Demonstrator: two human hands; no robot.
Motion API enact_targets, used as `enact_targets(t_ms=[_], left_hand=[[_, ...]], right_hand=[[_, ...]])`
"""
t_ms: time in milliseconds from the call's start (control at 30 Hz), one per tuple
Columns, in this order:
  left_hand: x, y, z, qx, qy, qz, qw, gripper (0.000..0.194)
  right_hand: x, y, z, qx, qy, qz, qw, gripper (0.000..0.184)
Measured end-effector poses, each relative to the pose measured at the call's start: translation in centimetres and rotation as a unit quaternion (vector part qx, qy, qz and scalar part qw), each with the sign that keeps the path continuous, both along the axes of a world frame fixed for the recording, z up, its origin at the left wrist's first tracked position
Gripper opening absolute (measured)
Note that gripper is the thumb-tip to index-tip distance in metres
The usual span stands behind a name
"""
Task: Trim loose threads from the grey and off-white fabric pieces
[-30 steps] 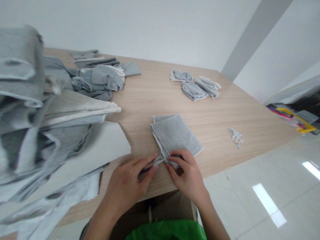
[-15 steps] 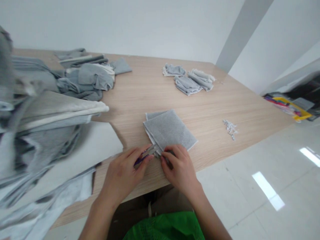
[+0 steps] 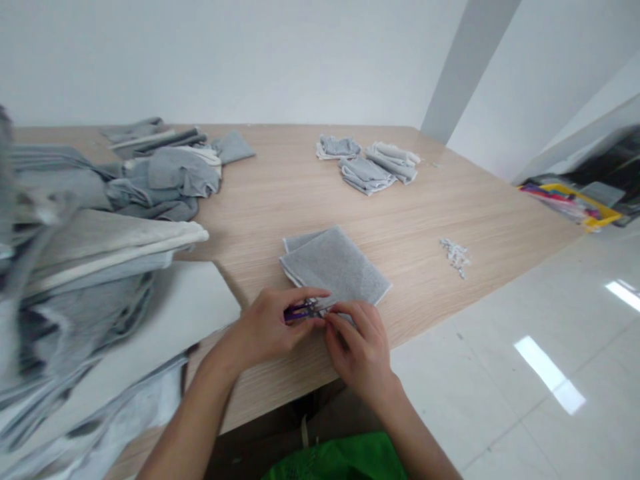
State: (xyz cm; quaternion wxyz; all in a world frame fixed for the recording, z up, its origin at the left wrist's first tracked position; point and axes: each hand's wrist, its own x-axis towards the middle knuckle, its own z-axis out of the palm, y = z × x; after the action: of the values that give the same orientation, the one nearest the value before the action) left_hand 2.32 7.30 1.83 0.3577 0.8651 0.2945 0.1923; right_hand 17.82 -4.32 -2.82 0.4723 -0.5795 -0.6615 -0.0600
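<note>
My left hand [image 3: 275,322] is closed around small thread snips [image 3: 300,311] with purple on the handle. Their metal blades point right, at the near edge of a folded grey cloth [image 3: 336,265]. My right hand [image 3: 361,340] pinches that near edge, thumb and forefinger together, close by the blade tips. Light stitching runs along the cloth's borders, and a second grey layer sticks out beneath it at the upper left. Whether the blades touch a thread is too small to see.
A big heap of grey and off-white cloths [image 3: 95,267] fills the left side. Folded cloths [image 3: 367,175] lie at the back. White scraps [image 3: 455,257] are on the wooden table [image 3: 425,220], right of the cloth. A yellow bin [image 3: 603,215] stands beyond the table's right edge.
The snips have turned from slanting up to nearly level, and my left forefinger now stretches over them. My right hand stays pinched at the cloth's edge. The camera view has shifted slightly.
</note>
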Motion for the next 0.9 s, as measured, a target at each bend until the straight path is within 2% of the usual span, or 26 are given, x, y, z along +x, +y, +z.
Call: enact_targets(t_ms=[133, 333, 500, 667, 900], left_hand=[[-0.1, -0.2, -0.5, -0.002, 0.024, -0.029, 0.999, 0.030], [-0.3, -0.7, -0.4, 0.017, 0.044, -0.005, 0.999, 0.028], [-0.4, -1.3, -0.4, 0.034, 0.020, 0.019, 0.999, 0.020], [-0.6, -2.2, -0.2, 0.034, -0.012, 0.036, 0.999, 0.014], [-0.8, -3.8, -0.8, 0.052, -0.041, 0.084, 0.994, 0.009]], right_hand=[[0.1, -0.1, -0.1, 0.010, -0.011, -0.015, 1.000, 0.019], [-0.2, -0.2, -0.2, 0.003, 0.005, -0.035, 0.999, 0.017], [-0.3, -0.3, 0.1, -0.025, 0.025, -0.032, 0.999, 0.013], [-0.5, -0.4, 0.5, -0.032, 0.063, -0.035, 0.997, 0.019], [0.0, -0.7, 0.7, -0.036, 0.105, 0.032, 0.993, 0.024]])
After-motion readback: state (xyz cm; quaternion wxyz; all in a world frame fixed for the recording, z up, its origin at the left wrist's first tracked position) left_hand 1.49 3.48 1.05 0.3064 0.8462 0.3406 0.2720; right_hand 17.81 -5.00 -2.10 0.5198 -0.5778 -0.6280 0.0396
